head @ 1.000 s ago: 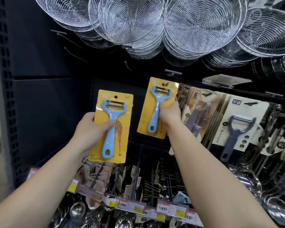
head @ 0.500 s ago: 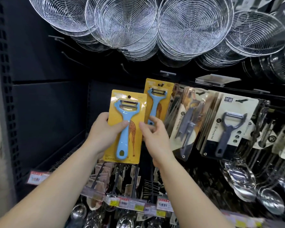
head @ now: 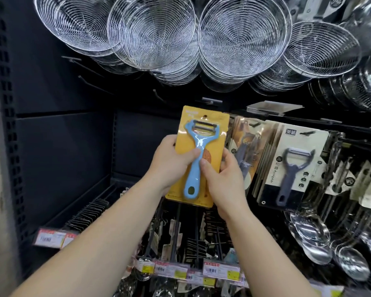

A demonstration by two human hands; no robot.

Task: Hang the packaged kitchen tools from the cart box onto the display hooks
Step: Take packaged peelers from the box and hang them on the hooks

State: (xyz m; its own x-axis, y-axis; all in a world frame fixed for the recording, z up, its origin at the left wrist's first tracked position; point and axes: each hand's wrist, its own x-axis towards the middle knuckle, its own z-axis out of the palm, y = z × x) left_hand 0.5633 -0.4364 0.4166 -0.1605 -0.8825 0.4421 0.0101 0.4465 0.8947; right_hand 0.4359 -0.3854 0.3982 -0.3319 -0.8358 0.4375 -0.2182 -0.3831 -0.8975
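We hold a blue peeler (head: 192, 166) sealed on a yellow card (head: 210, 129) up against the dark display wall, and this card is our landmark for everything else. Our left hand (head: 171, 161) grasps the card from its left edge, the thumb pressed across the peeler's handle on the front and the fingers curled behind. Our right hand (head: 221, 179) grasps the card from its lower right edge, the thumb on the front just beside the handle and the fingers wrapped round the back. The card stands nearly upright, tilted a little to the right, with the small hanging hole at its top; we cannot tell whether that hole sits on a hook. Just to the right of the card hang packs with a grey tool (head: 244, 151), partly hidden behind our right hand, and further right a white card with a grey peeler (head: 291, 168). Above the card hang rows of round wire skimmers (head: 242, 37). To the upper left of the card, bare hooks (head: 90, 81) stick out from the black panel. Below the card run price tags (head: 221, 270) along a rail, and to the lower right hang shiny ladles (head: 313, 232).
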